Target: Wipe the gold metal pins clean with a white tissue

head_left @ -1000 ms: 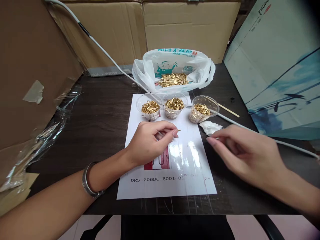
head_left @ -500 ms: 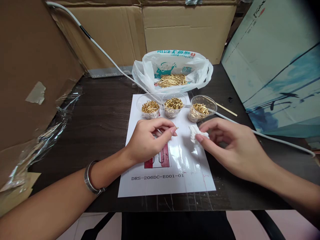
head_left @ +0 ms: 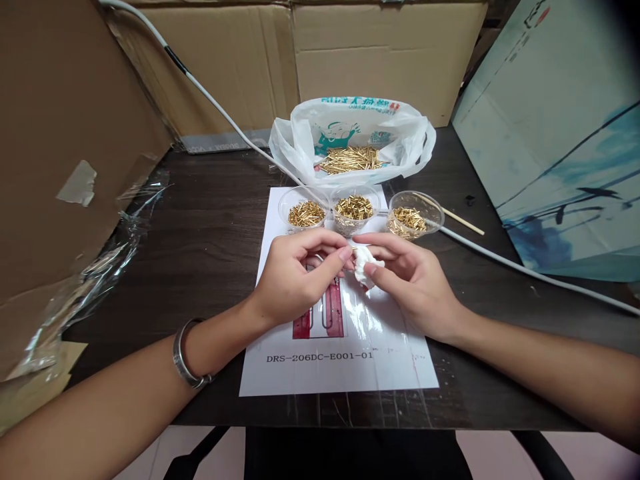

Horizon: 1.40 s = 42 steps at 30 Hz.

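Note:
My left hand (head_left: 303, 270) pinches a small brass-coloured pin (head_left: 355, 249) between thumb and forefinger, its tip pointing right. A crumpled white tissue (head_left: 367, 267) is held in my right hand (head_left: 413, 277), close against the pin's end. Both hands are over a printed sheet (head_left: 320, 377) with a red picture on it. Just beyond them stand three clear plastic cups: the left cup (head_left: 305, 215), the middle cup (head_left: 354, 208) and the right cup (head_left: 411, 220), each with many small gold-coloured metal pieces in it.
Behind the cups, a white plastic bag (head_left: 295, 150) lies open with longer gold-coloured pins (head_left: 353, 160) inside. A wooden stick (head_left: 457, 217) and a white cable (head_left: 505, 257) lie at the right. Cardboard (head_left: 390, 73) walls the back and left; a painted box (head_left: 565, 153) stands right.
My right hand has moved left with the tissue, bringing it up to the pin. My left hand keeps its pinch in nearly the same place. The view has shifted slightly.

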Motion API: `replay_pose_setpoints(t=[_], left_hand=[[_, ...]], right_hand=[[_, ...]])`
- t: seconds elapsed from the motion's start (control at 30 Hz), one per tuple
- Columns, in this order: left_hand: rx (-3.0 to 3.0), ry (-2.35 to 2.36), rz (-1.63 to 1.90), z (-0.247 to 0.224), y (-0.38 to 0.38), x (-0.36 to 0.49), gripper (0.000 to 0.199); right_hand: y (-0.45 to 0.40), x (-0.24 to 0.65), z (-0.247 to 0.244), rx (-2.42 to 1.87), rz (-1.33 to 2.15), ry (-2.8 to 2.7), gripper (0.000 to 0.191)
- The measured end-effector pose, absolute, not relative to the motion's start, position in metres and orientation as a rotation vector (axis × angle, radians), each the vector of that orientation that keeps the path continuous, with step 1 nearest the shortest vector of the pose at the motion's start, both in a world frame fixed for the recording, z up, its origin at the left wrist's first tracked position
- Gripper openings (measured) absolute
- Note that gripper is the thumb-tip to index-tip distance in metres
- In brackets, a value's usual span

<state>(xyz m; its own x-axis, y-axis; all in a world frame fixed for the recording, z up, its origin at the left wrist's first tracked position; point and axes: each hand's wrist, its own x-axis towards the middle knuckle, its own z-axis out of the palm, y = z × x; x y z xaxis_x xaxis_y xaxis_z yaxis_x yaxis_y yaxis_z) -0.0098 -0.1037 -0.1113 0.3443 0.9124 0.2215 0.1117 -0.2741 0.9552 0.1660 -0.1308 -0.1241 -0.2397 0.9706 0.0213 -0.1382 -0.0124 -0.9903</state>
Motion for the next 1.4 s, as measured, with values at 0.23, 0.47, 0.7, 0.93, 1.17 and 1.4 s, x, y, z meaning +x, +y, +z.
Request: replay_pose_setpoints(t=[0.23,0.47,0.7,0.93,1.17,1.4], left_hand=[[1.735,0.957,1.026,-0.111,-0.104,-0.011,0.006],[1.800,0.923,1.000,-0.112,-0.107,-0.012,0.007],[1.820,0.907,0.966,-0.113,-0.107,-0.012,0.008],[1.864,0.908,0.924,-0.112,-0.107,-0.012,0.008],[1.790,0.927,0.915,-0.112,-0.106,-0.010,0.010],[1.585,0.909,0.887,-0.112,-0.104,-0.008,0.008]], right_hand=[[-0.126,0.171,-0.125,-1.021,1.403,-1.441,0.014],[-0.125,0.172,-0.132,-0.932,1.610,-1.316,0.011],[-0.124,0.173,-0.126,-0.925,1.586,-1.434,0.027],[-0.126,0.170,-0.131,-0.930,1.568,-1.273,0.020],[-0.129,0.170,-0.134,-0.925,1.585,-1.267,0.015],[-0.131,0.170,-0.135,-0.939,1.531,-1.348,0.013]])
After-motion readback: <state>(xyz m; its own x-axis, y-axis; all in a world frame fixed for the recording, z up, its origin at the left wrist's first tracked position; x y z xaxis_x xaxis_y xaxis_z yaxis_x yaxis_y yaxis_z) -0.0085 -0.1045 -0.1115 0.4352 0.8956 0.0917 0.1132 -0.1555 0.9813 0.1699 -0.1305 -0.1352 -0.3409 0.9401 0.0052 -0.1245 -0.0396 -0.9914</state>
